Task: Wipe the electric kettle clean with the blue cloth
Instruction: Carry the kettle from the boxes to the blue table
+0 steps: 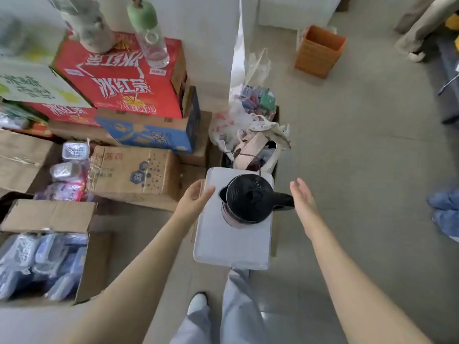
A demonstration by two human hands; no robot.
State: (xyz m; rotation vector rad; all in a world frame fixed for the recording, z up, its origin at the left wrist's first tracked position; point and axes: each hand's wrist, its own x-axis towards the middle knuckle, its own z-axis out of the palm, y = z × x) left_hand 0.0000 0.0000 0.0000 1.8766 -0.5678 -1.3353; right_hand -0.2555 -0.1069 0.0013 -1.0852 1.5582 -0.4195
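Tray [231, 247] edge hides fingertips of left hand [196, 198].

Kettle [244, 198] on tray [231, 247], boxes [134, 170] left.

Showed a kettle [244, 198] upright on the far half of a white tray [231, 242]: black ribbed lid shut, spout pointing left, black handle pointing right, pale body beneath.

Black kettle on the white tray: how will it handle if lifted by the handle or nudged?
Probably rigid: the kettle looks like hard plastic. Its handle sticks out one side, so lifting there likely tilts it spout-down. It stands on the smooth white tray, which the left hand grips, so a nudge may slide it.
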